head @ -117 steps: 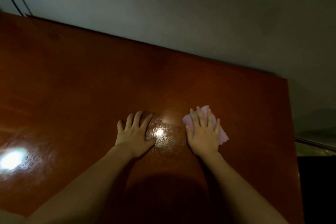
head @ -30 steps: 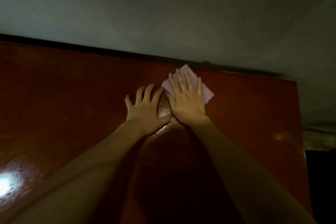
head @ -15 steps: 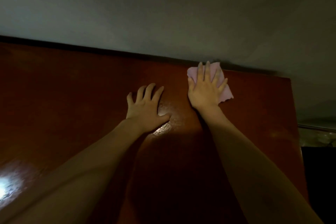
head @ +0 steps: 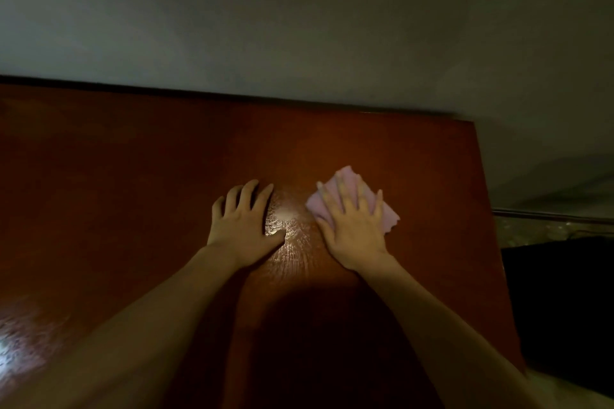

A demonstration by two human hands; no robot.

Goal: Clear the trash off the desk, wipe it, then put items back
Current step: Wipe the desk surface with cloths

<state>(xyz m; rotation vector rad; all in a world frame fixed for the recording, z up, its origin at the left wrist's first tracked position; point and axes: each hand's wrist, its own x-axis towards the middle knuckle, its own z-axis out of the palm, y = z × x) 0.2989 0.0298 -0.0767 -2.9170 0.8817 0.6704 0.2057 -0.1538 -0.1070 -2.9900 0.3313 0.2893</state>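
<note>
Right of frame centre, the right hand (head: pixel 357 226) lies palm-down on a pink cloth (head: pixel 387 214), fingers (head: pixel 345 196) spread and straight, pressing the cloth flat onto the desk (head: pixel 133 192). Grip here is fully flat — nothing curled around the cloth, just the palm and fingers on top of it. Fingertips look blurred. Cloth pokes out past the fingertips at the top and past the hand's right side, where its edge looks ragged; the rest is hidden under the hand.

Left hand (head: pixel 244 226) sits just left of it, near but not touching, palm down on bare wood, fingers loosely spread, thumb pointing toward the right hand. It holds nothing. Between the two hands a bright glare spot (head: pixel 282 214) shows on the glossy surface, with fine streaky marks fanning out below it. Both forearms are bare and run in from the lower edge of the frame.

Desk is reddish-brown, shiny, filling the middle and lower frame; its far edge meets a grey wall (head: pixel 299 26) across the upper half. Second glare patch (head: pixel 6 352) at the lower left edge. Dark shadow (head: pixel 315 342) on the wood between the forearms. Right of the desk's edge — a dark area, too dim to make out.
</note>
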